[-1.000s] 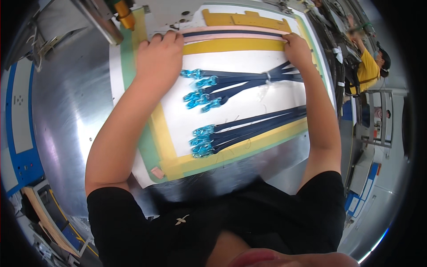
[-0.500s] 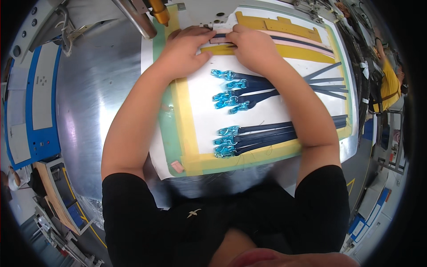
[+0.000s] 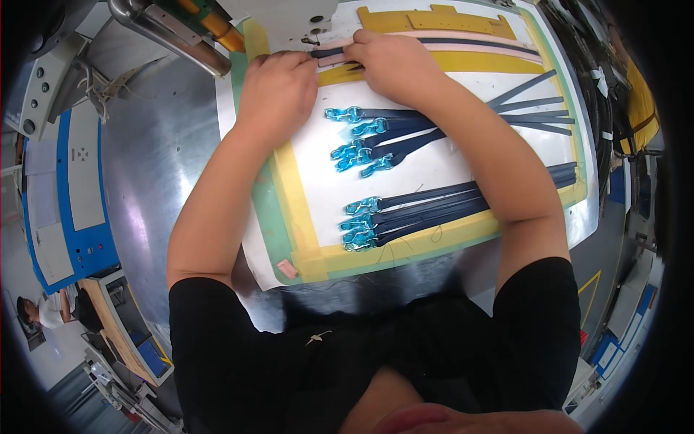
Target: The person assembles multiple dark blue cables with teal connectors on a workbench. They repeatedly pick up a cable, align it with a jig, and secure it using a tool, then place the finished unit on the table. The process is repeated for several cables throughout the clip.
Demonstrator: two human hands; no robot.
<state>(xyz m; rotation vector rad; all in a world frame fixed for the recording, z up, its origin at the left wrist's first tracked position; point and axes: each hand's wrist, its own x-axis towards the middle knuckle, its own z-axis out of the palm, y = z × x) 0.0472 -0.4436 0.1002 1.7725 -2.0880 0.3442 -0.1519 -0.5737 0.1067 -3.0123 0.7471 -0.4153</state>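
Observation:
A long dark blue strap (image 3: 481, 45) lies between pink strips (image 3: 463, 36) at the far side of the work board. My right hand (image 3: 394, 66) is closed on this strap, fingertips pinched near its left end. My left hand (image 3: 278, 90) sits beside that end, its fingers curled and pressed together; whatever is under them is hidden. A mustard-yellow strip (image 3: 473, 64) runs along the near side of the pink ones. Closer to me lie two bundles of dark blue straps (image 3: 412, 137) with metal clasps (image 3: 354, 153) wrapped in blue film.
A mustard-yellow plate (image 3: 441, 23) lies at the far edge of the white board (image 3: 318, 184), which has yellow and green tape borders. A metal machine arm (image 3: 170, 36) overhangs the far left. A blue-and-grey control panel (image 3: 69, 195) stands left. Another person (image 3: 54, 307) is at the far left.
My left hand has drawn its fingers in and turned, its thumb now out of sight. My right hand keeps its pinch, and the strap's dark end now shows between the hands.

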